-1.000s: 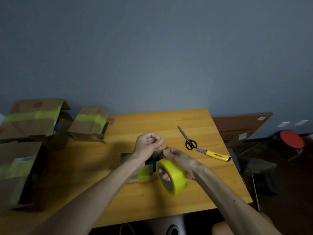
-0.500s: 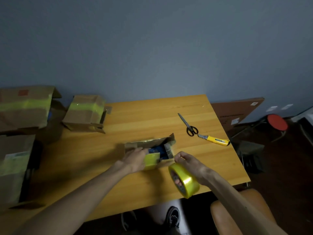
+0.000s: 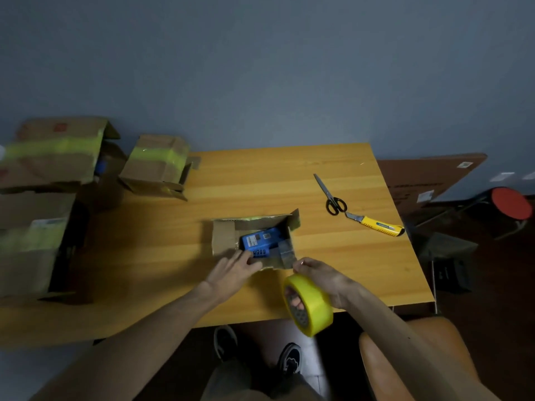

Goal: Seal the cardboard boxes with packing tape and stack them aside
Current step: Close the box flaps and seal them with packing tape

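One small cardboard box [image 3: 223, 235] sits open near the middle of the table [image 3: 260, 175], flaps up, a blue packet [image 3: 259, 241] showing inside. The left hand [image 3: 231, 272] lies with straight fingers on the near flap, gripping nothing. The right hand [image 3: 321, 277] has its fingers curled through the core of the yellow tape roll [image 3: 315, 305], held over the table's near edge. This looks like the start of sealing: the flaps need folding shut and holding flat before a strip is drawn across the seam. Scissors [image 3: 331, 195] and a yellow knife [image 3: 376, 224] lie well to the right; three taped boxes [image 3: 156, 163] stand at the left. A second ago both hands met above the box, picking at the roll; now the left is down on the flap and the roll lower.
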